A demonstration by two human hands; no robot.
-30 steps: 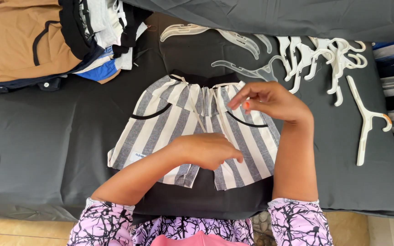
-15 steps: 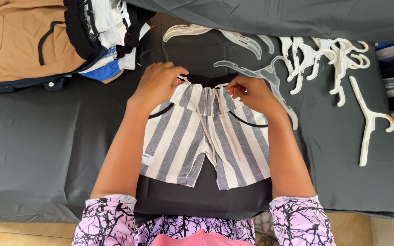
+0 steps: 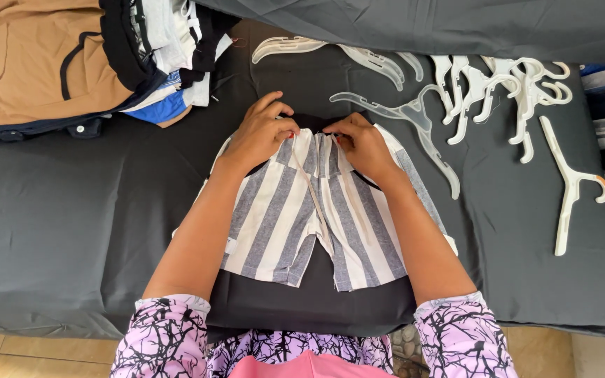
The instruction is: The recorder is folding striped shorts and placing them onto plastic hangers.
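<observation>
Left hand (image 3: 260, 136) and right hand (image 3: 362, 143) pinched the grey-and-white striped cotton shorts (image 3: 316, 210) at the waistband — seemingly its drawstring; uneven pulling could skew the flattened legs.

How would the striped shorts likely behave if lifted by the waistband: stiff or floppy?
Probably floppy: the striped shorts lie flat on the dark cloth surface, with soft creases near the waistband where the left hand and right hand pinch it. They look thin, so likely light. The legs would probably dangle; sliding seems unlikely on cloth.
</observation>
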